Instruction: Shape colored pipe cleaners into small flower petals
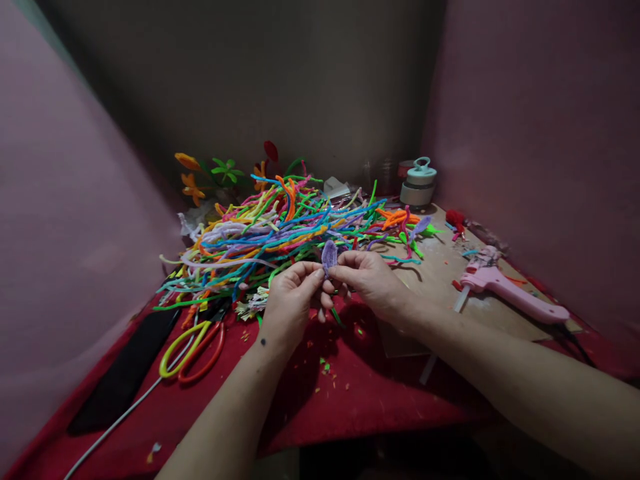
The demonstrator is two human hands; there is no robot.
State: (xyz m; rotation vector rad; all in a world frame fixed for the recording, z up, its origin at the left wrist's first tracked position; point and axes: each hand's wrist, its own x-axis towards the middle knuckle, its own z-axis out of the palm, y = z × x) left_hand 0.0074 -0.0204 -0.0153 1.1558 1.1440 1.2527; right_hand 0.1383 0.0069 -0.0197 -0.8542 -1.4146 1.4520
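Observation:
A small purple petal shaped from pipe cleaner stands upright between my two hands. My left hand pinches its lower end between thumb and forefinger. From the other side, my right hand grips the same lower part, its other fingers curled beneath. The fingers hide the petal's bottom end. Just behind my hands lies a big heap of multicoloured pipe cleaners. Another purple petal rests at the heap's right end.
Scissors with yellow and red handles lie left, beside a black flat object and a white cable. A pink glue gun rests on a board at right. Behind stand pipe-cleaner flowers and a lidded jar. Scraps dot the red cloth.

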